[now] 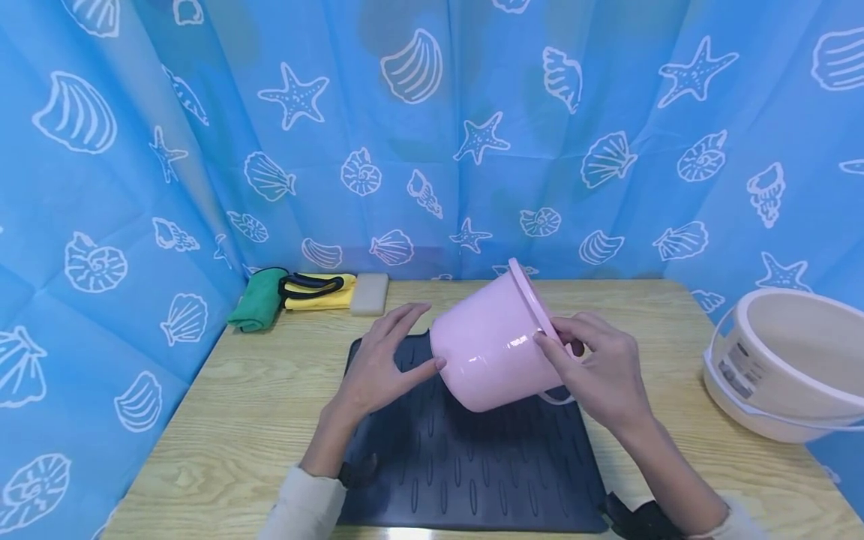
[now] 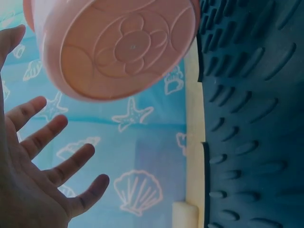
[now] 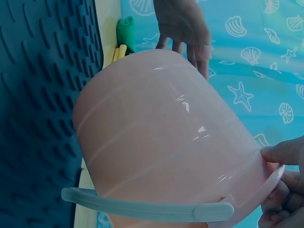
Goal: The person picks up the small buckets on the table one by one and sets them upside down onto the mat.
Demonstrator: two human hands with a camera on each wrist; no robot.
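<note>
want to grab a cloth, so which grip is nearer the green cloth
Left. The left grip is right of the green cloth, beside the pink bucket; the right grip is farther right, holding the bucket's rim.

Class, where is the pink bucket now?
In the head view, the pink bucket is tilted above the dark mat, right of centre, gripped by the right hand.

Site reads as a screened-off washing corner, home or studio indeterminable, evidenced by a blue curtain (image 1: 351, 45) with shell and starfish print behind and at both sides, wood-grain tabletop (image 1: 216, 420), ribbed mat (image 1: 432, 450), pink bucket (image 1: 496, 345), cream bucket (image 1: 769, 379), green cloth (image 1: 258, 300) and yellow cloth (image 1: 324, 302).
</note>
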